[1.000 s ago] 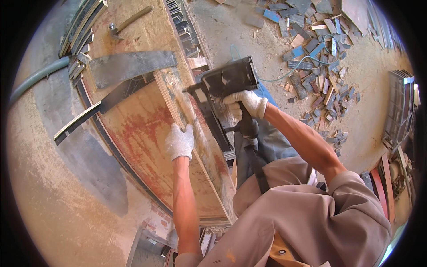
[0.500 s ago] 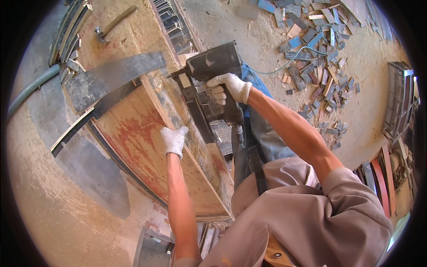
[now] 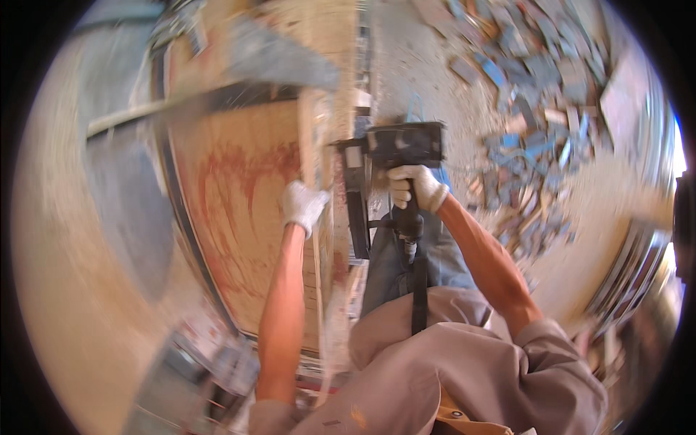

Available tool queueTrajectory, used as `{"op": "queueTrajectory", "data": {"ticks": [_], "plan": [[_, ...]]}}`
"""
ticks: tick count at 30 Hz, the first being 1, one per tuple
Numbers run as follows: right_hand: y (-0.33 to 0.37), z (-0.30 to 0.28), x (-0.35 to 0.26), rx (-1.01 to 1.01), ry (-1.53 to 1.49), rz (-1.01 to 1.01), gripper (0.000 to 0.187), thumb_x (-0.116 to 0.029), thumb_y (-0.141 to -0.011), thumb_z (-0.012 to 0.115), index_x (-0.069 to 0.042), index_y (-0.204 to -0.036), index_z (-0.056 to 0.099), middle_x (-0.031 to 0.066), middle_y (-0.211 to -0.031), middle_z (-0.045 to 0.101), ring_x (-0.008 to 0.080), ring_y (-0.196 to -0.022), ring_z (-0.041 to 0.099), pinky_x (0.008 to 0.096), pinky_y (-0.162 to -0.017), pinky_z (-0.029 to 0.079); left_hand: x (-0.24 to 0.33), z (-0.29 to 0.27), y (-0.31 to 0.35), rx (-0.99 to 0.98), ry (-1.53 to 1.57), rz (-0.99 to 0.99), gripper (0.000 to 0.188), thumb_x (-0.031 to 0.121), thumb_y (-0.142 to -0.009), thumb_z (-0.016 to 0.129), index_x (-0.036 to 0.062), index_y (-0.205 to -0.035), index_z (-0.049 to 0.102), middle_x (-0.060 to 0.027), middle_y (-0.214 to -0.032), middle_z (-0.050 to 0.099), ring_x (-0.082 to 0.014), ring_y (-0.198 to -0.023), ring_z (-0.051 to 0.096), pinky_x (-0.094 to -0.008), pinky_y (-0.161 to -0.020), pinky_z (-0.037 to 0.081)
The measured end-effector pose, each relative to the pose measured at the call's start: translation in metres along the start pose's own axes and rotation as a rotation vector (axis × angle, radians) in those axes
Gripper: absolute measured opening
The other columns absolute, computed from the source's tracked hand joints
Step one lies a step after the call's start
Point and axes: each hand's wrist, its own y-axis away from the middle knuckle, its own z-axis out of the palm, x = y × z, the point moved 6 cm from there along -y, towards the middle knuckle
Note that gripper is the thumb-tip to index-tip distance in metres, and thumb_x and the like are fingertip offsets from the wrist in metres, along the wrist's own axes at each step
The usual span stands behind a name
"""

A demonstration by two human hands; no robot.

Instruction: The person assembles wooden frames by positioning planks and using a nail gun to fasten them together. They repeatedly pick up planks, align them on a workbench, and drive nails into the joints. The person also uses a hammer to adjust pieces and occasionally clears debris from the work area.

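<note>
In my gloved right hand (image 3: 418,190) is a black nail gun (image 3: 406,145), my fingers wrapped round its grip. Its long magazine (image 3: 355,199) points down beside the wooden frame's right edge, close to it but apart as far as the blur shows. My left hand (image 3: 304,205), also gloved, closes over the raised edge (image 3: 309,145) of the wooden panel; its fingertips are partly hidden. The plywood panel (image 3: 246,188) carries reddish stains. Across its far end lies a grey, worn strip of board (image 3: 279,58), with a dark curved strip along the panel's left side.
Many wood offcuts (image 3: 536,152) lie heaped on the dusty floor at the far right. A metal-looking rack or stack (image 3: 629,268) stands at the right rim. Grey boards and scraps (image 3: 196,384) sit at the lower left. The picture is smeared by motion.
The whole view has turned and shifted, so the panel now runs nearly straight away from me. Both hands keep their grips; the nail gun appears lower and further right in the picture.
</note>
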Motion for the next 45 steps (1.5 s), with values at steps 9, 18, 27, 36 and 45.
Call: {"op": "queueTrajectory", "data": {"ticks": [9, 18, 27, 36, 45], "plan": [[0.086, 0.04, -0.134, 0.485, 0.704, -0.498, 0.019, -0.019, -0.088, 0.064, -0.008, -0.073, 0.063, 0.0051, -0.068, 0.056, 0.0192, -0.063, 0.055, 0.0334, -0.065, 0.048, -0.002, 0.022, 0.084, 0.604, 0.139, 0.021, 0.049, 0.056, -0.097, 0.059, 0.0081, -0.1, 0.066, -0.0195, -0.083, 0.071, -0.0386, -0.074, 0.07, -0.0541, -0.062, 0.053], [0.035, 0.176, -0.421, 0.593, 1.573, -0.391, 0.017, -0.022, -0.093, 0.067, -0.006, -0.088, 0.065, -0.0015, -0.068, 0.057, 0.0132, -0.06, 0.055, 0.0296, -0.06, 0.047, 0.011, 0.04, 0.062, 0.548, 0.244, -0.001, 0.05, 0.052, -0.096, 0.059, 0.0037, -0.107, 0.065, -0.0175, -0.095, 0.069, -0.0339, -0.087, 0.07, -0.0487, -0.071, 0.052], [-0.258, 0.219, -0.457, 0.369, 2.603, -0.568, 0.045, -0.022, -0.088, 0.07, 0.0, -0.124, 0.055, 0.0035, -0.068, 0.058, 0.0186, -0.058, 0.057, 0.0347, -0.058, 0.051, -0.006, 0.036, 0.081, 0.53, 0.347, -0.082, 0.043, 0.044, -0.093, 0.064, 0.0034, -0.106, 0.065, -0.0151, -0.104, 0.068, -0.0325, -0.101, 0.067, -0.0446, -0.083, 0.052], [-0.386, 0.218, -0.383, 0.112, 2.873, -1.499, 0.074, -0.02, -0.087, 0.069, 0.002, -0.152, 0.039, 0.007, -0.074, 0.063, 0.0216, -0.062, 0.061, 0.0399, -0.062, 0.055, 0.005, 0.027, 0.091, 0.479, 0.301, -0.228, 0.035, 0.034, -0.085, 0.068, 0.0054, -0.106, 0.067, -0.01, -0.109, 0.067, -0.0274, -0.11, 0.063, -0.0413, -0.089, 0.051], [-0.357, 0.222, -0.381, 0.098, 2.968, -0.917, 0.064, -0.022, -0.083, 0.067, -0.003, -0.131, 0.029, 0.0182, -0.093, 0.072, 0.0323, -0.082, 0.07, 0.0485, -0.077, 0.057, 0.003, 0.043, 0.089, 0.47, 0.283, -0.26, 0.035, 0.038, -0.09, 0.064, 0.0086, -0.108, 0.066, -0.008, -0.112, 0.066, -0.027, -0.112, 0.061, -0.0417, -0.088, 0.048]]}}
